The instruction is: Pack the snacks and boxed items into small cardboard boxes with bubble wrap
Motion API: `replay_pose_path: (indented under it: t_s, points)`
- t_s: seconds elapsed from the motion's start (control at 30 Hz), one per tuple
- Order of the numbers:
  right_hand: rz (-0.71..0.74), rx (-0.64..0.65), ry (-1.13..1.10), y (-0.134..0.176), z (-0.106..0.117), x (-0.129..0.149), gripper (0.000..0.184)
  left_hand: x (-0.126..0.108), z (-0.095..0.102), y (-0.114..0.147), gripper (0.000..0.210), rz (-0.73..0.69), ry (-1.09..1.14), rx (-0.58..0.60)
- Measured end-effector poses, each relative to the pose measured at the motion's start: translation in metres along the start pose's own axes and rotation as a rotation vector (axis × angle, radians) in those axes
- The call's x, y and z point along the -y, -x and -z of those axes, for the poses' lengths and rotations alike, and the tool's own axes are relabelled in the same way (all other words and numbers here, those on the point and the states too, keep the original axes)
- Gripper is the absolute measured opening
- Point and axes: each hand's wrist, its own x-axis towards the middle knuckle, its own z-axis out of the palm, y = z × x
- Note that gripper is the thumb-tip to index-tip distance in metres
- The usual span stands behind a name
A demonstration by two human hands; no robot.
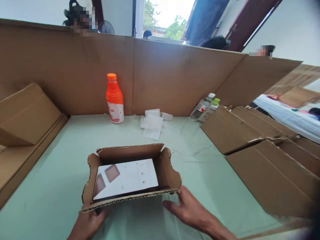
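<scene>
An open cardboard box [172, 166] with ragged cut edges is before me, tilted so that its inside shows. In it lies a white printed carton [130, 176] with brownish square pictures on its left part. My left hand [91, 216] grips the box at its lower left corner, its fingertips hidden beneath. At the lower right corner my right hand [183, 206] holds the box's side, with the thumb in front and the other fingers mostly hidden behind the cardboard.
Behind the box lie several clear plastic wrap pieces [152, 123]. An orange bottle [115, 100] stands by the cardboard wall [170, 76]. A clear bottle [202, 107] leans at the back right near cardboard flaps [270, 173]. Another cardboard piece [27, 116] is at left; people are beyond the wall.
</scene>
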Motion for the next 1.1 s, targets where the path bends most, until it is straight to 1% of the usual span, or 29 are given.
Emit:
replay_pose_path:
  t_s: [0.07,0.1,0.13,0.17,0.23,0.27,0.3,0.37,0.4,0.43,0.5,0.53,0.6,0.63,0.67,0.7,0.73,0.8,0.87,0.9,0.93,0.97,1.0,1.03,1.1]
  points:
    - [0.030,0.003,-0.071,-0.015,-0.024,-0.009,0.045,0.000,-0.005,-0.012,0.063,0.004,-0.025,0.007]
    - [0.043,-0.017,-0.101,-0.025,-0.030,-0.012,0.044,-0.003,-0.009,-0.022,0.064,0.010,-0.025,0.002]
    - [0.058,-0.026,-0.133,-0.036,-0.031,-0.016,0.044,-0.008,-0.014,-0.032,0.067,0.016,-0.016,-0.010]
    - [0.077,-0.017,-0.167,-0.048,-0.027,-0.021,0.045,-0.013,-0.020,-0.043,0.069,0.018,-0.004,-0.023]
    - [0.095,-0.004,-0.223,-0.076,-0.008,-0.032,0.048,-0.024,-0.033,-0.061,0.071,0.010,0.027,-0.044]
    - [0.076,-0.041,-0.239,-0.093,0.006,-0.039,0.045,-0.029,-0.039,-0.067,0.071,0.000,0.038,-0.045]
    - [0.043,-0.112,-0.245,-0.111,0.021,-0.046,0.041,-0.031,-0.045,-0.071,0.069,-0.009,0.042,-0.049]
    - [-0.044,-0.328,-0.235,-0.153,0.048,-0.059,0.032,-0.031,-0.054,-0.073,0.065,-0.007,0.034,-0.056]
    - [-0.083,-0.431,-0.230,-0.175,0.059,-0.065,0.030,-0.028,-0.057,-0.071,0.064,0.005,0.031,-0.057]
    - [-0.114,-0.505,-0.230,-0.198,0.067,-0.069,0.031,-0.025,-0.058,-0.070,0.064,0.022,0.035,-0.055]
    - [-0.158,-0.582,-0.247,-0.240,0.073,-0.074,0.034,-0.019,-0.059,-0.068,0.065,0.049,0.059,-0.052]
    - [-0.171,-0.603,-0.264,-0.256,0.073,-0.074,0.032,-0.017,-0.058,-0.068,0.065,0.056,0.072,-0.047]
    - [-0.162,-0.623,-0.310,-0.274,0.072,-0.069,0.020,-0.017,-0.058,-0.071,0.063,0.068,0.075,-0.034]
    - [-0.141,-0.632,-0.333,-0.274,0.074,-0.066,0.015,-0.020,-0.058,-0.073,0.060,0.078,0.062,-0.024]
    - [-0.117,-0.645,-0.353,-0.266,0.079,-0.061,0.013,-0.024,-0.059,-0.075,0.057,0.086,0.044,-0.019]
    - [-0.094,-0.660,-0.373,-0.252,0.086,-0.056,0.012,-0.030,-0.060,-0.077,0.055,0.089,0.033,-0.016]
    - [-0.062,-0.678,-0.381,-0.232,0.095,-0.051,0.011,-0.037,-0.061,-0.077,0.053,0.084,0.036,-0.021]
    - [0.017,-0.720,-0.328,-0.178,0.115,-0.040,0.013,-0.051,-0.062,-0.073,0.055,0.056,0.097,-0.049]
    - [0.149,-0.769,-0.079,-0.116,0.125,-0.030,0.013,-0.062,-0.062,-0.061,0.067,0.029,0.179,-0.134]
    - [0.199,-0.792,0.071,-0.086,0.123,-0.024,0.011,-0.066,-0.062,-0.051,0.073,0.027,0.204,-0.194]
    - [0.248,-0.794,0.222,-0.058,0.114,-0.020,0.009,-0.068,-0.061,-0.039,0.077,0.036,0.218,-0.245]
    - [0.284,-0.769,0.352,-0.035,0.098,-0.016,0.009,-0.068,-0.061,-0.025,0.079,0.052,0.230,-0.270]
    - [0.311,-0.713,0.452,-0.015,0.076,-0.012,0.012,-0.068,-0.062,-0.010,0.079,0.074,0.249,-0.264]
    - [0.322,-0.627,0.517,0.000,0.050,-0.009,0.016,-0.067,-0.063,0.005,0.077,0.101,0.278,-0.224]
    - [0.297,-0.405,0.525,0.021,-0.009,-0.003,0.025,-0.065,-0.067,0.033,0.073,0.155,0.346,-0.110]
